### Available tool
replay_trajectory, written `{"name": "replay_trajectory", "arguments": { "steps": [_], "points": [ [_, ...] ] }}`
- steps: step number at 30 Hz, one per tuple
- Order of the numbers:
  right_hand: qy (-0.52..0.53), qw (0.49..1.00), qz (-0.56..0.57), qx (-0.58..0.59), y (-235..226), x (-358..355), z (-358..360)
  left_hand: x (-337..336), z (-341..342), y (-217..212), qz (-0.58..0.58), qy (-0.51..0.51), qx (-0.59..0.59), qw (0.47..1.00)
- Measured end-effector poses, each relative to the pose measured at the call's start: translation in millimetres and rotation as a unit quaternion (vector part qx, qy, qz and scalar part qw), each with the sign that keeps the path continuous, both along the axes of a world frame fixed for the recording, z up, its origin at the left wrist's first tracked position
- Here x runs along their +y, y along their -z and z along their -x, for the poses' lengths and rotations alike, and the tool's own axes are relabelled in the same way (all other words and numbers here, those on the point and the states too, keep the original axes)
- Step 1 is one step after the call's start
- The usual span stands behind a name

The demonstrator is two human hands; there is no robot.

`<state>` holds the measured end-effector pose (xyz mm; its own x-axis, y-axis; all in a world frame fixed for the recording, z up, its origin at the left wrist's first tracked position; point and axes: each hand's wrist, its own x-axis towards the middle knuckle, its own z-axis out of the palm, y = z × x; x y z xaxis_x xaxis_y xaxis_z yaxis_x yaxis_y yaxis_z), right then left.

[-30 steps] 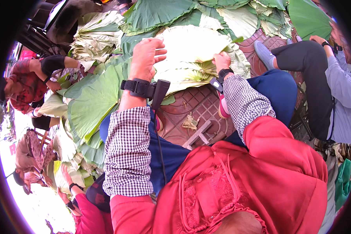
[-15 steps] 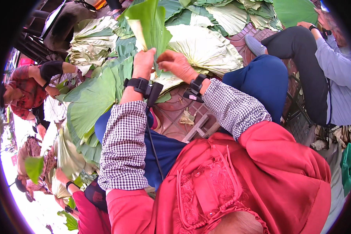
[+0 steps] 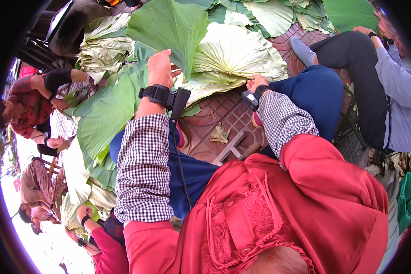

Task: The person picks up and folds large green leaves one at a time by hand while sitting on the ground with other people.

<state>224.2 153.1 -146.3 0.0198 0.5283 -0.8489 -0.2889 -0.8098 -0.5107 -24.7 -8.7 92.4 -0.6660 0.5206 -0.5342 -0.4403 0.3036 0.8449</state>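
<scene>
A broad green lotus leaf point(image 3: 171, 27) is held up by my left hand point(image 3: 160, 68), its fingers closed at the leaf's lower left part and partly hidden. Its pointed lower end hangs just right of that hand. Behind it lies a pale lotus leaf point(image 3: 235, 52), wrinkled and spread over others. At the lower right edge of this pale leaf, my right hand point(image 3: 258, 82) is closed with the fingertips pinching the rim. Flat green lotus leaves point(image 3: 107, 118) are stacked to the left of my left forearm.
Beyond lie more leaf piles point(image 3: 269, 16) and a pale bundle point(image 3: 106, 45). A co-worker in dark trousers point(image 3: 351, 68) sits to the right; others point(image 3: 29, 100) work at the left. A metal stool-like frame point(image 3: 230, 148) and a dry leaf scrap point(image 3: 219, 134) are between my legs.
My right hand has moved away from my left, right and nearer me, to the pale leaf's rim. The green leaf, folded and upright before, has opened out wide in my left hand.
</scene>
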Motion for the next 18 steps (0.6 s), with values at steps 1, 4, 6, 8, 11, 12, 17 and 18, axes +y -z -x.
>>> {"name": "replay_trajectory", "arguments": {
  "steps": [1,4,6,8,11,12,17,18],
  "points": [
    [0.032,0.999,0.028,-0.011,-1,6,6,-2,0,-1,0.003,-0.002,0.001,1.0],
    [0.088,0.995,0.01,0.04,7,39,-16,11,-9,-4,-0.005,0.018,-0.001,1.0],
    [0.082,0.992,-0.018,0.097,-1,40,-13,11,-8,-2,-0.022,0.03,0.004,0.999],
    [0.055,0.992,-0.041,0.107,-27,33,9,4,-5,-1,-0.015,0.021,0.016,1.0],
    [-0.002,0.995,-0.102,0.011,-57,28,30,0,-5,-2,-0.01,0.024,0.03,0.999],
    [-0.015,0.997,-0.077,0.001,-58,30,29,1,-7,-3,-0.01,0.032,0.034,0.999],
    [-0.244,0.967,-0.034,-0.058,-12,3,6,-9,4,4,0.002,0.023,0.046,0.999],
    [-0.206,0.977,-0.046,0.021,16,15,-24,-4,0,1,-0.001,0.027,0.049,0.998]
  ]
}}
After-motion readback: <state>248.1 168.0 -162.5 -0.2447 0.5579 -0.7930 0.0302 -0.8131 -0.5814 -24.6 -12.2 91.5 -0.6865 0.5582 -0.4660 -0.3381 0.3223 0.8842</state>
